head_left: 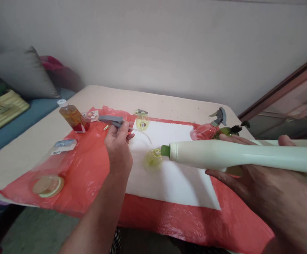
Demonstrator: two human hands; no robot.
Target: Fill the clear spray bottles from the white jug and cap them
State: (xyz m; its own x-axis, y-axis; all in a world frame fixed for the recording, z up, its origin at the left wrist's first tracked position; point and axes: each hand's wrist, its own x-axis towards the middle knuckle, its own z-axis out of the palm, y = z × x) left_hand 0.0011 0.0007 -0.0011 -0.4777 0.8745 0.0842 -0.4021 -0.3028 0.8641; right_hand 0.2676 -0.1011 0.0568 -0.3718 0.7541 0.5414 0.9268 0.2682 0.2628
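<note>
Pinched in the fingers of my left hand [119, 148] is a grey spray trigger head [111, 120]. Its thin clear dip tube [144, 135] trails to the right. My right hand [264, 187] is wrapped around a large pale plastic container with a long neck [211, 153], tipped on its side. The green spout [165, 150] at its end points left, close to the open mouth of a clear yellow-green spray bottle [153, 159]. I cannot tell whether the spout touches that mouth, or whether liquid is flowing. Part of the container lies outside the view.
White paper [153, 192] lies on red plastic sheeting [90, 165] over the table. A drink bottle [74, 116] and a round lidded tub [48, 186] are at left. Behind stands a small yellow spray bottle [142, 122]; at right lie a pink spray bottle [203, 132] and a green one [224, 132].
</note>
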